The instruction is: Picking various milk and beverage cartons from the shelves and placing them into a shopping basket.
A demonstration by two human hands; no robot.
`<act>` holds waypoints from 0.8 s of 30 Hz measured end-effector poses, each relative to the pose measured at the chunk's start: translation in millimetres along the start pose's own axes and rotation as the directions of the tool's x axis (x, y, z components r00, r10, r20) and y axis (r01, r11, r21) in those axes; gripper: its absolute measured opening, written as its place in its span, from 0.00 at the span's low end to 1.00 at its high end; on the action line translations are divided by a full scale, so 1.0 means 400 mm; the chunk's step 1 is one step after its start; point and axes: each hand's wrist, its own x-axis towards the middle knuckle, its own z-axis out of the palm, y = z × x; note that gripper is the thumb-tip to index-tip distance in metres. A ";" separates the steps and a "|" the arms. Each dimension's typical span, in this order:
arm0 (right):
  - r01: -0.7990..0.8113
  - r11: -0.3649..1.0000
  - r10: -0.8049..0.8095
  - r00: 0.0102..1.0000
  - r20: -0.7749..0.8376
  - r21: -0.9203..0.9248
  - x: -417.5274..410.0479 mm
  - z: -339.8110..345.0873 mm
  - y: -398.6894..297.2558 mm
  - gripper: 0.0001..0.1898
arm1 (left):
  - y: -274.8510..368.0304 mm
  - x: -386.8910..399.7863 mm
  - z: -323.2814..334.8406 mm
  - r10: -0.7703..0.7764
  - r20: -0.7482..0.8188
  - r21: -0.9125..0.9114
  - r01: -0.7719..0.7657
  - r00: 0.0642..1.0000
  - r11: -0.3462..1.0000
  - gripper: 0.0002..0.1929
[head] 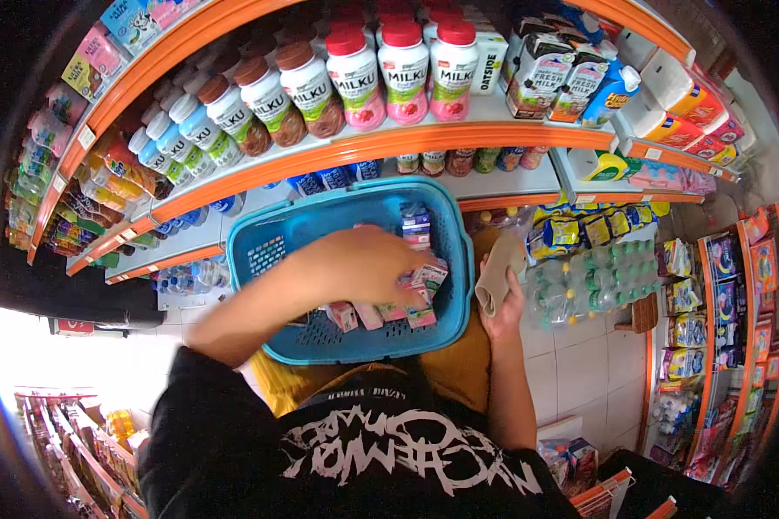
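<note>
A blue plastic shopping basket (464, 259) stands before me, with small pink milk cartons (420, 316) and a purple-and-white carton (415, 220) inside. My left hand (380, 263), partly blurred, reaches over the basket with its fingers at the cartons on the right side; whether it grips one cannot be told. Just outside the basket's right wall, my right hand (506, 305) is closed around a folded beige cloth (498, 269).
Shelves with orange edges (428, 137) curve in front, bearing milk bottles (354, 81), cartons (539, 71) and tissue packs (688, 97). Green-capped water bottles (591, 282) stand at the right, near hanging pouches (685, 324). A wooden piece (639, 316) lies over the tiled floor (581, 370).
</note>
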 end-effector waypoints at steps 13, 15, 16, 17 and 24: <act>0.075 0.971 -0.104 0.987 -0.121 -0.228 0.014 0.004 0.005 0.23 | -0.067 0.068 0.565 -0.250 -0.707 -0.285 0.057 0.662 0.957 0.34; 0.074 0.967 -0.113 0.982 -0.150 -0.243 0.004 0.011 0.011 0.22 | -0.062 0.061 0.546 -0.224 -0.677 -0.359 -0.049 0.701 0.932 0.31; 0.077 0.965 -0.120 0.980 -0.159 -0.251 -0.006 0.022 0.017 0.22 | -0.063 0.058 0.530 -0.198 -0.674 -0.380 -0.105 0.712 0.919 0.30; 0.095 0.964 -0.130 0.983 -0.131 -0.248 -0.015 0.037 0.021 0.22 | -0.057 0.050 0.519 -0.186 -0.703 -0.363 -0.122 0.686 0.924 0.28; 0.264 0.685 -0.273 0.957 0.097 -0.679 -0.115 0.210 0.074 0.23 | -0.034 -0.009 0.477 -0.410 -0.107 -0.587 -0.391 0.906 -0.709 0.17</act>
